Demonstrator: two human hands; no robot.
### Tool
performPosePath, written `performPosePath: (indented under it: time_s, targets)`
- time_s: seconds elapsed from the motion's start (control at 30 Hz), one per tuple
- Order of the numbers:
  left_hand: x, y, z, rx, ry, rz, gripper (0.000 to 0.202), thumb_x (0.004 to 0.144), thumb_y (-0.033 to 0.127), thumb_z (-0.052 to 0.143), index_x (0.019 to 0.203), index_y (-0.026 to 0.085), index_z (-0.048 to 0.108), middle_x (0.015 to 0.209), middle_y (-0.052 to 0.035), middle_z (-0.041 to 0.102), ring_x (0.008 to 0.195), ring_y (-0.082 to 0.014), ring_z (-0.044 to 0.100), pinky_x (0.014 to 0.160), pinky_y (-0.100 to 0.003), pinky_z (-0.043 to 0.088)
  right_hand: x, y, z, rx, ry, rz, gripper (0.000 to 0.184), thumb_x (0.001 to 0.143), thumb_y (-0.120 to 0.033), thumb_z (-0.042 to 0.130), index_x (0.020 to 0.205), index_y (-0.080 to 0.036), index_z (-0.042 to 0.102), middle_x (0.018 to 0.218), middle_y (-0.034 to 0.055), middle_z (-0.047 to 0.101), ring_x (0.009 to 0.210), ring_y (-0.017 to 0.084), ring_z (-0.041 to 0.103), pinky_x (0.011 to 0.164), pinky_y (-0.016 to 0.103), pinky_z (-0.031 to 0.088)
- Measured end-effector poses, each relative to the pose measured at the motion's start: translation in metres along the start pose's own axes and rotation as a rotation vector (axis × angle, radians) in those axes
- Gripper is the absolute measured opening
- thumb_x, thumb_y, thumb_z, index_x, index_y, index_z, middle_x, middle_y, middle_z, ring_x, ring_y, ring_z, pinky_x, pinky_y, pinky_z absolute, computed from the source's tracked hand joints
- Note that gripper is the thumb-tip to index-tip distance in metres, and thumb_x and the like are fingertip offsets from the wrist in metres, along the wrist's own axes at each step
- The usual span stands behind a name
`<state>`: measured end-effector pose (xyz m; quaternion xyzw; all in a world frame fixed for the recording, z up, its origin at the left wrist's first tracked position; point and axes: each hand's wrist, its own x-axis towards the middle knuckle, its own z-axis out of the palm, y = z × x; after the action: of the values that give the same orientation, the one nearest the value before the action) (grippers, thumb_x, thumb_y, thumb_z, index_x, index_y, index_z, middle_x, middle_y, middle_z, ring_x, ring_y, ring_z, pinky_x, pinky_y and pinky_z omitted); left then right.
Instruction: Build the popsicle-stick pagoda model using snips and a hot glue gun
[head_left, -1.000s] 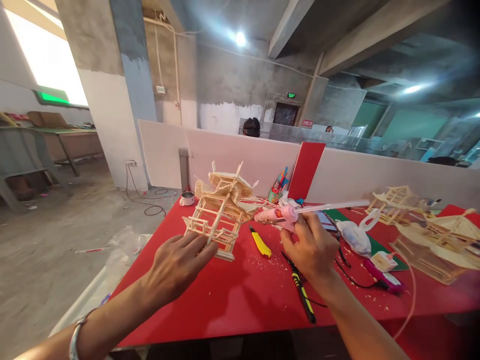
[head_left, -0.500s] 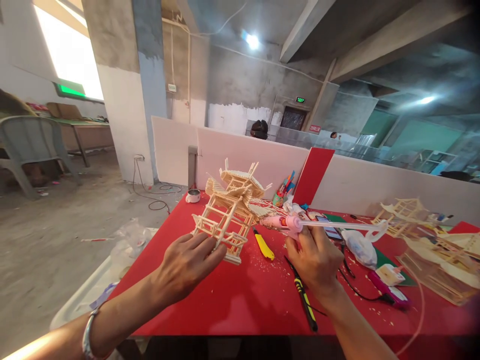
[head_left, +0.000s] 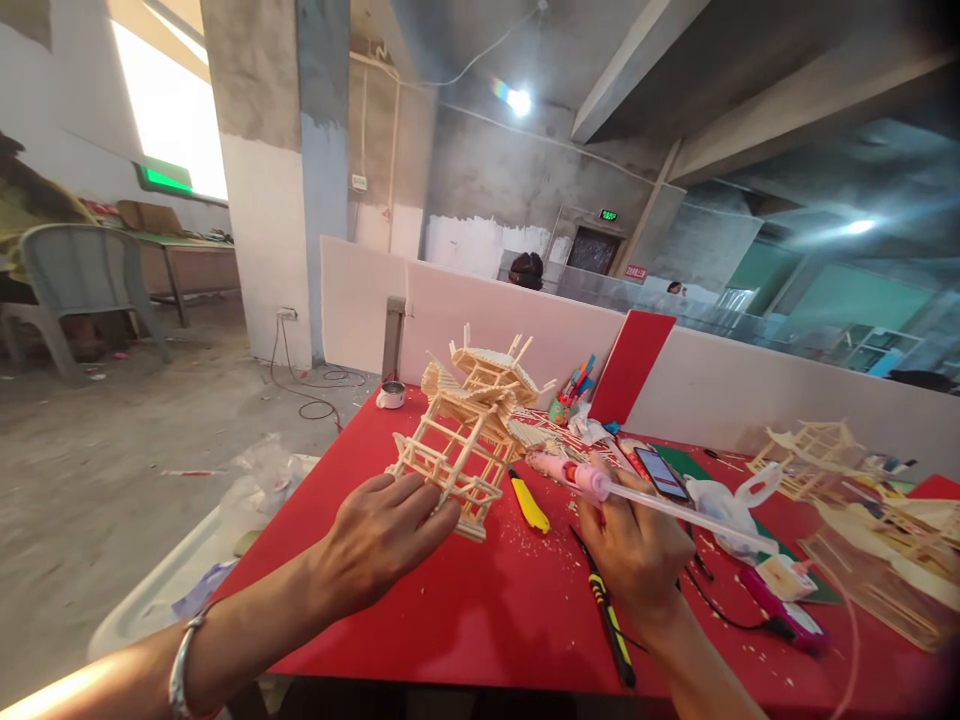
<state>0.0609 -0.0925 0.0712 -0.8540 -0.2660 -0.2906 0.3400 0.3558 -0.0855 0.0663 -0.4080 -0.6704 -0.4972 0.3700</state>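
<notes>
My left hand grips the lower near side of a pagoda model built from thin wooden sticks, which leans a little over the red table. In my right hand is a pink hot glue gun, a long clear glue stick jutting from its back. Its nozzle end points left at the model's lower roof; whether the tip touches is too small to tell. Just right of the model lies a yellow utility knife. A black and yellow pen-shaped tool rests beside my right wrist.
A phone, a white plastic bag and a magenta device with a black cable lie to the right. Another stick model stands farther right. A pen cup and a small white cup are at the back.
The glue gun has tilted, so its glue stick now slopes down to the right. The view has shifted slightly; my left hand keeps its hold on the model.
</notes>
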Motion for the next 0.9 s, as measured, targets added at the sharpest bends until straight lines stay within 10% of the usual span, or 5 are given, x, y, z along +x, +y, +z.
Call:
performPosePath:
  time_s: [0.9]
  targets:
    - [0.005,0.004,-0.008,-0.013,0.067,0.023,0.016,0.095,0.011,0.043,0.092,0.017,0.057,0.070,-0.0004,0.057,0.063,-0.0158,0.048,0.054,-0.030,0.032,-0.010,0.000,-0.009,-0.035,0.038,-0.039,0.053,0.082,-0.021,0.076,0.131,-0.012,0.059,0.087,0.0070,0.071,0.069,0.015,0.067,0.062,0.026,0.047]
